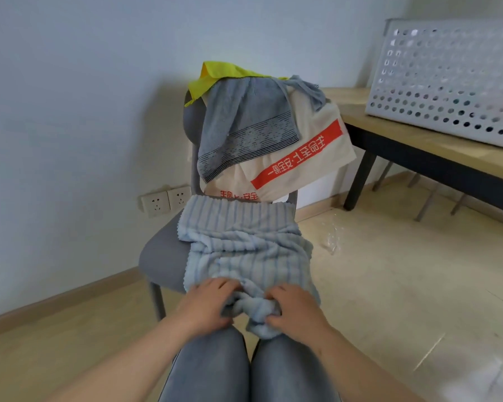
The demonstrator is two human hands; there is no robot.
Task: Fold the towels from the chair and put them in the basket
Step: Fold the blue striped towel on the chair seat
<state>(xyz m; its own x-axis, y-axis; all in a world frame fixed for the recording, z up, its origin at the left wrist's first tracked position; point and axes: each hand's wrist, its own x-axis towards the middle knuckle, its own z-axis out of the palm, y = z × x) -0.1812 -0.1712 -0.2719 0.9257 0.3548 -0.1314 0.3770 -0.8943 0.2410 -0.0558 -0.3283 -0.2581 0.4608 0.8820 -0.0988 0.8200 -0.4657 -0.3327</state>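
Both hands, left hand and right hand, palms-down, clutch the striped towel.

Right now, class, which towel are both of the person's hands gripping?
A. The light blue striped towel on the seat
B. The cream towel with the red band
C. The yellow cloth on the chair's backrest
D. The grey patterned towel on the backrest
A: the left hand and right hand bunch the near edge of the light blue striped towel, which lies on the chair seat.

A wooden desk with dark legs stands at the right of the frame. Two white wall sockets sit low at centre-left, above the pale floor.
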